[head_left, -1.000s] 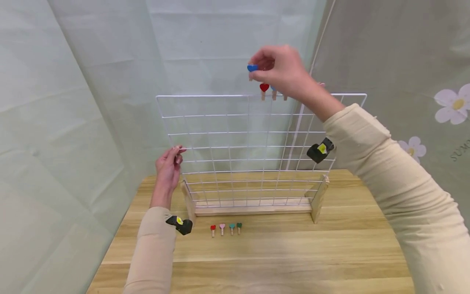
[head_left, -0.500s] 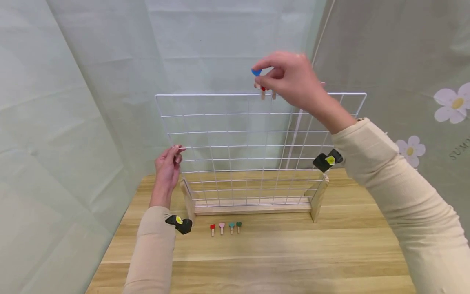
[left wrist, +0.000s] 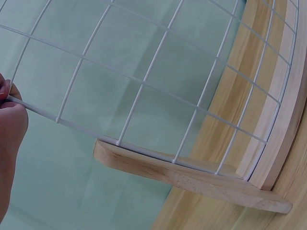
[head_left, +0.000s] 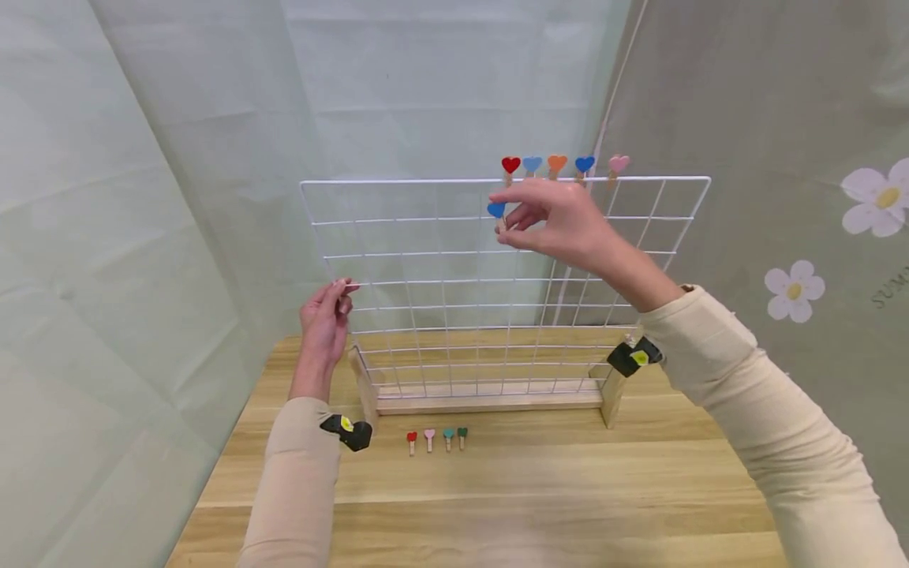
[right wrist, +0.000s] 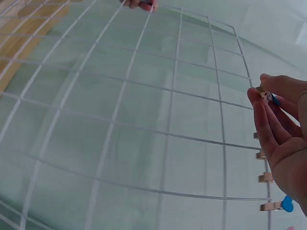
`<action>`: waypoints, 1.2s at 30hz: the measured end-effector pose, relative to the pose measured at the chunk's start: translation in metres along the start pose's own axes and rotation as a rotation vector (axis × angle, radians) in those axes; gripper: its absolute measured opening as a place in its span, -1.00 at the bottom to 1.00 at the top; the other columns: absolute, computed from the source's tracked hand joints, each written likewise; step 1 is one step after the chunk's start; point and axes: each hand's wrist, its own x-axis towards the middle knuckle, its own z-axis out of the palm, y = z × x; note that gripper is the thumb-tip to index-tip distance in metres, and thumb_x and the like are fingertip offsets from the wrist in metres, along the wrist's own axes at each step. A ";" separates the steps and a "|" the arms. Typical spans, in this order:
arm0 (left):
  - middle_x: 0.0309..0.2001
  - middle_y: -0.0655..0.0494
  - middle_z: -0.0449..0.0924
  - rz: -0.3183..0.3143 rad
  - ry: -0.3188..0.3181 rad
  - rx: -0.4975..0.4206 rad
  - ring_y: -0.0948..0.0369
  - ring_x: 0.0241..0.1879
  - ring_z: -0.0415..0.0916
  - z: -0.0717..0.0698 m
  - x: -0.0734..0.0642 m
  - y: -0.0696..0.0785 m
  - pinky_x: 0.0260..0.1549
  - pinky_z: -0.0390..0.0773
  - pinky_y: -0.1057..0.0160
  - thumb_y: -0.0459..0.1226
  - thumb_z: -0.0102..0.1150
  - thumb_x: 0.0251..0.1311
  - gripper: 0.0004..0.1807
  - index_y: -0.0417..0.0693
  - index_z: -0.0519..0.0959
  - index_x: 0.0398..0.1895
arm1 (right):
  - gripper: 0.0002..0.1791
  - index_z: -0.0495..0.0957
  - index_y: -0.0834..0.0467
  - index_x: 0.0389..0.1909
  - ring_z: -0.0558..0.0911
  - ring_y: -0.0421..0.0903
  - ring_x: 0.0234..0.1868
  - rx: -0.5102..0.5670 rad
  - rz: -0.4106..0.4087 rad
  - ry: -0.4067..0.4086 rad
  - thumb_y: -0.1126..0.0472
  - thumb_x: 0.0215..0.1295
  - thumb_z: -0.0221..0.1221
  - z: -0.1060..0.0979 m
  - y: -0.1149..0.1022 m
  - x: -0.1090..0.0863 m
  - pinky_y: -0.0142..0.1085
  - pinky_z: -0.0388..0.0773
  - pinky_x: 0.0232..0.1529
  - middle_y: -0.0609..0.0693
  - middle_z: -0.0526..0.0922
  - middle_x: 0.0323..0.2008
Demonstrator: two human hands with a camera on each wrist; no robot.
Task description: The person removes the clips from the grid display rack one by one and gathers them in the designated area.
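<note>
"What's it made of?"
"The grid [left wrist: 144,83] is thin white wire in squares, set in a smooth, pale wood stand [head_left: 490,406]. Behind hangs creased cloth [head_left: 426,95]."

"And the hands?"
"The right hand [head_left: 561,217] pinches the blue clip [head_left: 496,210], a heart on a wooden peg, just below the top rail [head_left: 398,183] in the head view. Whether it touches wire, I can't tell. The left hand [head_left: 327,319] pinches the grid's left edge."

"Any room?"
"Open mesh between the hands. Five clips [head_left: 557,163] stand along the rail's right part; wire runs on leftward to the bent corner. Four clips [head_left: 429,435] lie on the table [head_left: 568,489]."

"What's changed?"
"Half a second ago the blue clip was above the rail. Now it's lower, and all five hearts show. The left hand hasn't moved."
</note>
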 end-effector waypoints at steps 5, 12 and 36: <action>-0.45 0.01 0.66 0.008 0.004 -0.022 0.30 -0.59 0.28 0.000 0.000 0.001 -0.56 0.29 0.47 -0.49 0.03 0.35 -0.73 -0.22 0.68 -0.45 | -0.54 0.56 0.35 0.03 0.69 -0.04 -0.25 0.036 0.030 -0.049 0.50 0.04 0.37 0.018 0.011 -0.018 -0.30 0.60 -0.16 0.13 0.66 -0.16; -0.43 0.01 0.66 -0.002 0.005 -0.011 0.29 -0.57 0.29 -0.003 0.002 0.000 -0.52 0.32 0.46 -0.47 0.04 0.35 -0.74 -0.19 0.69 -0.44 | -0.52 0.54 0.33 0.05 0.69 -0.07 -0.25 0.023 0.041 -0.144 0.48 0.05 0.36 0.047 0.024 -0.046 -0.22 0.62 -0.16 0.10 0.66 -0.19; -0.43 0.03 0.66 -0.005 -0.004 0.012 0.29 -0.56 0.27 -0.002 -0.002 0.004 -0.54 0.30 0.46 -0.45 0.03 0.37 -0.74 -0.17 0.70 -0.42 | -0.61 0.61 0.29 -0.04 0.66 -0.03 -0.27 0.303 0.523 -0.105 0.31 0.08 0.40 0.177 0.080 -0.143 -0.27 0.61 -0.27 0.08 0.67 -0.20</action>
